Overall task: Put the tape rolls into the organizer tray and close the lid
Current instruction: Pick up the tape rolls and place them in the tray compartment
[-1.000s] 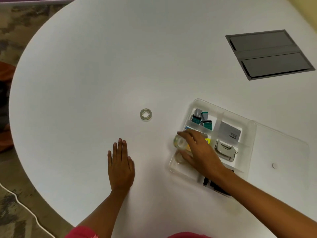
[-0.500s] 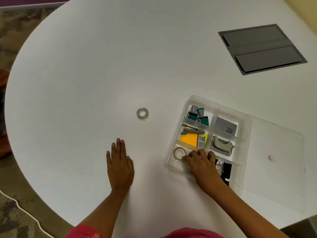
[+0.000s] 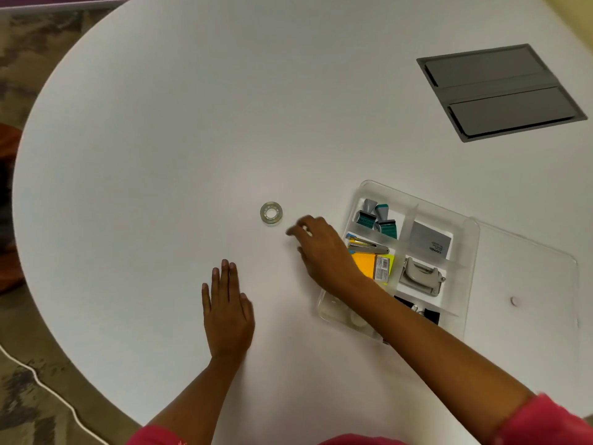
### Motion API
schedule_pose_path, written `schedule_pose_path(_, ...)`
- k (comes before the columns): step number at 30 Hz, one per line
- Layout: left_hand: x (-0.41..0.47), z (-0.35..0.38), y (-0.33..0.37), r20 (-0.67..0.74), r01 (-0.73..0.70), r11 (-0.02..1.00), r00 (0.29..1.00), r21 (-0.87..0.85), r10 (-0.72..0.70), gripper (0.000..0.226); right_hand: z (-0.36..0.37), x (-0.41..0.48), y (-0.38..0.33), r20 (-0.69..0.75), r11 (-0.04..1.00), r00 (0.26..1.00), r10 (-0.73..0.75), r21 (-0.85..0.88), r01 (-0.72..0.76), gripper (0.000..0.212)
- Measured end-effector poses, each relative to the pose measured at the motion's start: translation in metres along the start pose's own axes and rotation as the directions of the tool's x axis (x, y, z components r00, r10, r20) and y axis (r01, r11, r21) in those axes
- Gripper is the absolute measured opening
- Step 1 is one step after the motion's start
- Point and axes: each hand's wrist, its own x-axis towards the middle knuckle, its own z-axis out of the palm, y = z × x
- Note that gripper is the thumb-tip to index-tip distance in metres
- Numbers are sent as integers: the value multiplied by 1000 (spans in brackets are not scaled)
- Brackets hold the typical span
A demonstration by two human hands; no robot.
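Clear tape roll (image 3: 271, 213) lying flat on the white table (image 3: 192, 123), alone, left of the organizer tray (image 3: 469, 239) and well clear of its wall. Right hand (image 3: 324, 252) reaching across from the tray side, fingers loosely spread and empty, tips near the roll but not touching. Left hand (image 3: 228, 311) flat on the table, fingers together, holding nothing. In the tray's near-left compartment, pale round shapes that look like tape rolls, partly hidden by the forearm. Other compartments holding stamps (image 3: 377, 218), a stapler (image 3: 369, 248), sticky notes (image 3: 364, 263), a hole punch (image 3: 420, 277), binder clips (image 3: 430, 314). Clear lid (image 3: 526, 277) lying open, flat to the tray's right. Step in hand, probably: fetching the last loose roll. Next: pinch across the ring's rim, carry to the near-left compartment, then swing the lid over.
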Motion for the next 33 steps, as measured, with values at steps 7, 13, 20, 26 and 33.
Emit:
schedule_pose_path(7,1,-1,1,2,8,1000,1000,-21,-8,59,38,74,-4,107,996,994,-21,85,12,62)
schedule_pose_path(13,1,-1,1,5,15,1000,1000,-17,-15,59,59,82,-2,138,998,989,-56,-29,60,58)
schedule_pose_path(20,1,-1,1,7,14,1000,1000,-25,-14,61,53,68,-3,17,998,999,-39,-42,40,43)
schedule_pose_path(26,1,-3,1,5,12,999,1000,-36,-12,61,11,31,-3,-138,982,989,44,186,-18,49)
schedule_pose_path(33,0,-4,3,5,10,1000,1000,-14,-10,61,-19,-54,16,-215,981,968,132,171,-95,48)
